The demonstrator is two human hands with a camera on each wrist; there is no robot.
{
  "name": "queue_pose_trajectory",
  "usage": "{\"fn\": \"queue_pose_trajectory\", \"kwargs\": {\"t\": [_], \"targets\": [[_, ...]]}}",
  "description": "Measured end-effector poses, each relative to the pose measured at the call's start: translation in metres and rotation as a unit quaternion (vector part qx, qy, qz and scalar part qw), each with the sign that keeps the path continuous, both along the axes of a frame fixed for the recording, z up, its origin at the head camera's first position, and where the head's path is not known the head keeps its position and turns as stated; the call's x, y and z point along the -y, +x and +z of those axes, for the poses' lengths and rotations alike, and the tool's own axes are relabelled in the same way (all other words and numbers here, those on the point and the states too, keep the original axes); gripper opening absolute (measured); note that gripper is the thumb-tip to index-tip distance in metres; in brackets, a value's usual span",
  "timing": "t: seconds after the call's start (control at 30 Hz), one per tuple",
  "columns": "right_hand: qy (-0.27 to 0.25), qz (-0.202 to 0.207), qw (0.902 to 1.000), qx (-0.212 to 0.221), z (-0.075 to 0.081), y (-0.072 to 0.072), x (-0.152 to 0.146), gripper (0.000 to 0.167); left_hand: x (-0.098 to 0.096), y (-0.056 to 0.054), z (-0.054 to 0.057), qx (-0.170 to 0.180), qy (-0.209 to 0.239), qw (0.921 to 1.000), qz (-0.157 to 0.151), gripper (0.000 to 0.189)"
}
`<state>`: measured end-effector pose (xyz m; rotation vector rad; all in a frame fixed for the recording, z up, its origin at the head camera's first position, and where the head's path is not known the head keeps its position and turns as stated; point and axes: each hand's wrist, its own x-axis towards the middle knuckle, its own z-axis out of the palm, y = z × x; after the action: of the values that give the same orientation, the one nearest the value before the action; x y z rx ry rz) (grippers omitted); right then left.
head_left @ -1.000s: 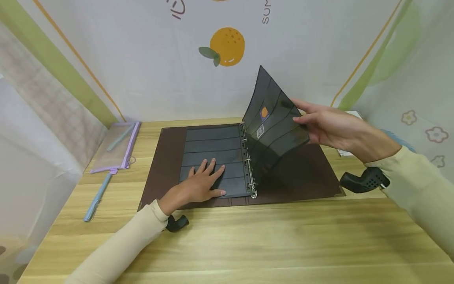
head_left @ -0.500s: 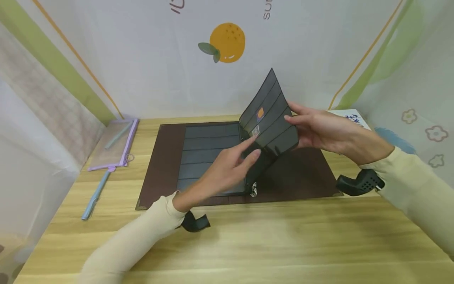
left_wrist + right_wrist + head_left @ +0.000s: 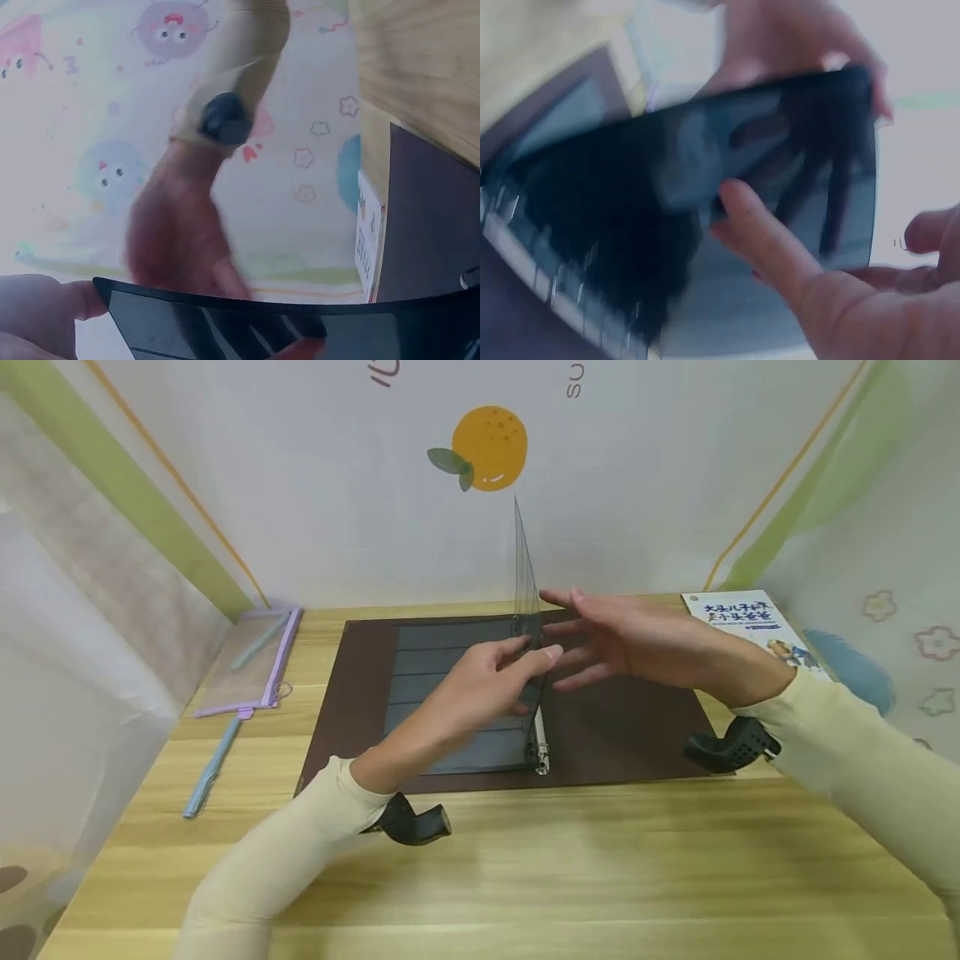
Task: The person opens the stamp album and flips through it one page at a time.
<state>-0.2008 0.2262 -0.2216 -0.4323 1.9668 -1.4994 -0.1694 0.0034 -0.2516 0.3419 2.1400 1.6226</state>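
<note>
A brown ring-bound stamp album (image 3: 622, 735) lies spread on the table. One dark stock page (image 3: 528, 577) with clear strips stands nearly edge-on above the rings (image 3: 542, 747); another (image 3: 420, 660) lies flat on the left cover. My left hand (image 3: 480, 681) holds the standing page near its outer edge, with some fingers behind it; the left hand (image 3: 795, 45) shows beyond that page in the blurred right wrist view. My right hand (image 3: 630, 639) is just right of the page, fingers extended and spread. Whether its fingertips touch the page is unclear.
On the left lie a purple-edged zip pouch (image 3: 243, 664) and a pair of light-blue tweezers-like slim tool (image 3: 213, 768). A white printed booklet (image 3: 757, 627) lies behind my right forearm. A patterned curtain (image 3: 360, 527) stands behind the table.
My left hand has risen from the flat page to the raised page and taken hold of it. The page has swung left to upright, and my right hand has loosened its grip.
</note>
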Motion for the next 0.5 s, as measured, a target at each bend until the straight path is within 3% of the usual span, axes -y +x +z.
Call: {"fn": "queue_pose_trajectory", "kwargs": {"t": [0.07, 0.1, 0.17, 0.23, 0.27, 0.4, 0.43, 0.5], "targets": [[0.095, 0.006, 0.9907, -0.098, -0.014, 0.002, -0.005, 0.063, 0.008, 0.001, 0.0, 0.012, 0.024, 0.9996, 0.001, 0.072], [0.148, 0.009, 0.9774, -0.15, -0.024, 0.003, -0.009, 0.062, 0.013, 0.002, 0.0, 0.015, 0.036, 0.9992, 0.006, 0.071], [0.259, 0.01, 0.9399, -0.223, -0.047, 0.007, -0.019, 0.063, 0.024, 0.003, 0.0, 0.013, 0.05, 0.9985, 0.018, 0.07], [0.348, 0.021, 0.8985, -0.267, -0.072, 0.011, -0.033, 0.068, 0.037, 0.005, 0.0, 0.006, 0.06, 0.9977, 0.031, 0.069], [0.372, 0.027, 0.8867, -0.273, -0.084, 0.014, -0.04, 0.07, 0.045, 0.005, 0.001, 0.0, 0.063, 0.9973, 0.038, 0.069], [0.423, 0.047, 0.8646, -0.267, -0.117, 0.022, -0.065, 0.077, 0.079, 0.002, -0.002, -0.044, 0.017, 0.9969, 0.063, 0.066], [0.425, 0.049, 0.8622, -0.272, -0.122, 0.024, -0.069, 0.077, 0.088, 0.001, -0.005, -0.058, -0.01, 0.9957, 0.072, 0.064], [0.418, 0.049, 0.867, -0.267, -0.127, 0.026, -0.072, 0.078, 0.103, -0.002, -0.014, -0.081, -0.067, 0.9901, 0.093, 0.062]]}}
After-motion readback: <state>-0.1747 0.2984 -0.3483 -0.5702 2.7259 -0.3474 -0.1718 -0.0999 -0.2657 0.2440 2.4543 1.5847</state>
